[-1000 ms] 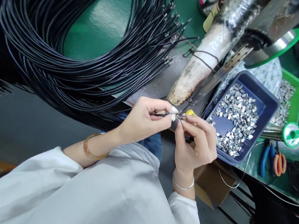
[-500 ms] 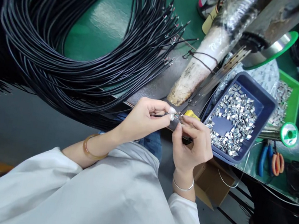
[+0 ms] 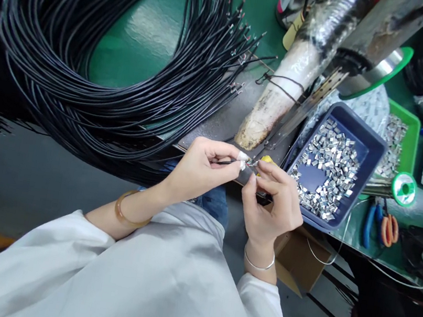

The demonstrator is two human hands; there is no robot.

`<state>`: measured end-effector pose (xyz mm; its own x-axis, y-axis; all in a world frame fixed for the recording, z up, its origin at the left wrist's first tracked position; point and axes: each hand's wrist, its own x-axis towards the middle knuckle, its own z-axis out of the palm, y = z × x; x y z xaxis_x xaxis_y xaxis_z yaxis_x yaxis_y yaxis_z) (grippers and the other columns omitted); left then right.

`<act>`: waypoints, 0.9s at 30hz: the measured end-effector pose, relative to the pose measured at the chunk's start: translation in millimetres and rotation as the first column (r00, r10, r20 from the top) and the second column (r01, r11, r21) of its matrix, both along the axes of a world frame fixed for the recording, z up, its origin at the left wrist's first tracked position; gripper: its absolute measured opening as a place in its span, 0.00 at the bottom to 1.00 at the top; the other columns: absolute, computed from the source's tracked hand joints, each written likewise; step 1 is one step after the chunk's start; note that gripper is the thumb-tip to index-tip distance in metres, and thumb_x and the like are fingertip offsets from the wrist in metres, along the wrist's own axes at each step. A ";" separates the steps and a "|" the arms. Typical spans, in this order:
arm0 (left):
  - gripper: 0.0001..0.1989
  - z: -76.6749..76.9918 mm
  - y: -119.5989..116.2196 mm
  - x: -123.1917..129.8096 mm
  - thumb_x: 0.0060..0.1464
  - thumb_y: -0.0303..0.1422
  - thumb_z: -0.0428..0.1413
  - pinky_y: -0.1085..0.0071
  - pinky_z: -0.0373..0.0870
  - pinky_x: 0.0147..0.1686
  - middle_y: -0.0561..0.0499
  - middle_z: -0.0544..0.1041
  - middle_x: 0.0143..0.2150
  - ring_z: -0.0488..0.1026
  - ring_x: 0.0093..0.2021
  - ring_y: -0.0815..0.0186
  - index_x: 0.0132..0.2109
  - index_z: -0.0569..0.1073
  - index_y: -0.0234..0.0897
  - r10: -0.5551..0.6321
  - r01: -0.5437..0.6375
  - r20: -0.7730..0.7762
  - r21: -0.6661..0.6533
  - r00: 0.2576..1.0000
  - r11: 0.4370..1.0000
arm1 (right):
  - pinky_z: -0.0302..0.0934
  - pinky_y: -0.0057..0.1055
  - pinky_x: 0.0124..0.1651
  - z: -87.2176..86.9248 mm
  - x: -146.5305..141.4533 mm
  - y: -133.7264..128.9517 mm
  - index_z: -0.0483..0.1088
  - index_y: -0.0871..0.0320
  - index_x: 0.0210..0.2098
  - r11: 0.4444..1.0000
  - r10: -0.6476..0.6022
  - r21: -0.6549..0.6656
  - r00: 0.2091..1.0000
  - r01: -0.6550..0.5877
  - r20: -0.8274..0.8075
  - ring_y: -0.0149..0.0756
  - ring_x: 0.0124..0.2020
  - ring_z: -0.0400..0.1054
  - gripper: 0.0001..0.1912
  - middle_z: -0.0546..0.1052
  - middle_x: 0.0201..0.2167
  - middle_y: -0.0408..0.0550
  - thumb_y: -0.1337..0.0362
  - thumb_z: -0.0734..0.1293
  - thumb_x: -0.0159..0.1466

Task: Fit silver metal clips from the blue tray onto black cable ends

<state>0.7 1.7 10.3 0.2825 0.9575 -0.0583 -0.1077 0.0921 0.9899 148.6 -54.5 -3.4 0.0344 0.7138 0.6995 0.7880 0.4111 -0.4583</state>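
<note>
My left hand [image 3: 208, 168] pinches a thin black cable [image 3: 227, 162] close to its end. White wrapping covers its thumb and index fingertips. Just beyond them a small silvery tip with fine coloured wires [image 3: 251, 162] shows at the cable end. Against this tip are the fingertips of my right hand [image 3: 276, 200], thumb below and fingers above, bent in a pinch. What exactly they hold is too small to make out. A yellow object [image 3: 266, 159] is partly hidden behind the right fingers. Both hands are over the bench's front edge, below a dirty white-wrapped nozzle [image 3: 271, 104].
A large bundle of black cables [image 3: 125, 98] with stripped ends covers the left. To the right stand a dark blue tray [image 3: 374, 146] of small metal pieces and a green tray [image 3: 411, 138]. Pliers [image 3: 374, 225] and a solder spool [image 3: 404, 188] lie beyond. A cardboard box [image 3: 295, 261] sits below.
The view has shifted slightly, so the trays and tools appear a little further left. Both hands stay almost in place at the cable end, with only a small movement of the right fingers.
</note>
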 end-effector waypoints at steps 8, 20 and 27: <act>0.07 -1.0 -1.8 -1.7 0.49 0.27 0.61 0.80 0.62 0.22 0.51 0.78 0.24 0.66 0.23 0.74 0.32 0.85 0.32 -0.001 0.003 -0.050 0.038 0.999 0.999 | 0.78 0.30 0.47 -1.5 1.5 -1.0 0.70 0.56 0.38 1.000 -0.001 -0.015 1.000 0.001 0.011 0.32 0.44 0.80 0.10 0.83 0.44 0.48 0.75 0.71 0.62; 0.08 -0.6 -2.3 -3.8 0.50 0.27 0.61 0.78 0.53 0.19 0.52 0.75 0.22 0.57 0.21 0.76 0.33 0.86 0.33 0.008 0.000 -0.094 0.092 0.996 0.996 | 0.78 0.33 0.45 0.8 1.9 1.1 0.71 0.54 0.38 1.000 0.000 -0.019 1.000 0.000 -0.006 0.35 0.45 0.80 0.08 0.83 0.43 0.46 0.72 0.71 0.63; 0.08 0.3 -1.5 -4.5 0.51 0.28 0.61 0.78 0.49 0.17 0.53 0.73 0.20 0.53 0.19 0.77 0.34 0.86 0.32 -0.009 0.020 -0.111 0.097 0.994 0.995 | 0.77 0.31 0.45 0.0 2.8 1.1 0.71 0.55 0.38 1.000 0.014 -0.021 1.000 -0.014 -0.017 0.34 0.45 0.80 0.09 0.83 0.43 0.48 0.74 0.71 0.62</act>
<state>-3.8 0.3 10.7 0.2934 0.9560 0.0042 0.0030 -0.0053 1.0000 151.4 -53.4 -3.4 0.0361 0.7290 0.6836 0.7745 0.4119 -0.4802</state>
